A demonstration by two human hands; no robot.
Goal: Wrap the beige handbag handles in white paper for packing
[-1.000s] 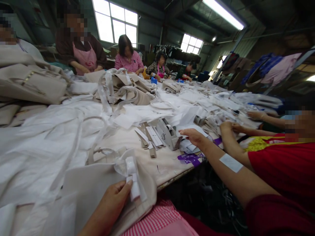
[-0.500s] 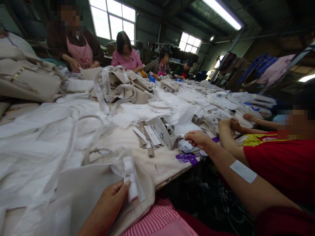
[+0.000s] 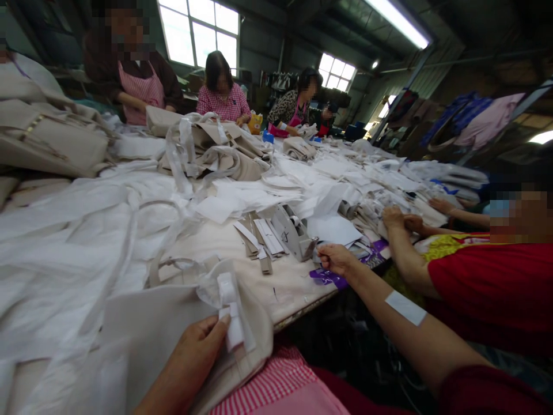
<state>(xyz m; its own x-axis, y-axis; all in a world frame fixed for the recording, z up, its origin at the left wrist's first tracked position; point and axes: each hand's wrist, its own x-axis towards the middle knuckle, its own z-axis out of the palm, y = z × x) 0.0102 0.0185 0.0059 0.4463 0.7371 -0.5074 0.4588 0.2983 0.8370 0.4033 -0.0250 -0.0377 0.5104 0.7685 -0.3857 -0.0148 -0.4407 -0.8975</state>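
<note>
A: Largest first, everything placed from the tape dispenser (image 3: 288,235). What does it stand on?

B: A long table (image 3: 290,285) with a pale cover, bare just in front of the dispenser and thickly covered beyond it. Several co-workers along the far side. One red sleeve (image 3: 488,282) to the right of the dispenser.

A: Heaps?

B: Beige bags (image 3: 248,164), piled beyond the dispenser and to its left. Thin white sheets (image 3: 242,197) lie between that pile and the dispenser.

A: And the bag (image 3: 147,323) being handled?

B: Pale grey-beige, nearer to the person than the dispenser and to its left. It lies at the table edge, part of it over the person's pink striped apron (image 3: 272,374).

A: Hands. Left hand (image 3: 201,346)?

B: On the bag, front left of the dispenser. Thumb pressed down on a white paper wrap (image 3: 234,331), pinching it; the fingers are curled behind.

A: Right hand (image 3: 339,259)?

B: Just at the dispenser's near right end. Fingers drawn together, not spread. Whether tape is between them, I cannot tell.

A: Small items?

B: Purple tape (image 3: 324,278) on the table, in front of the dispenser, below the right hand. Flat narrow strips (image 3: 270,237), white and beige, just left of the dispenser.
</note>
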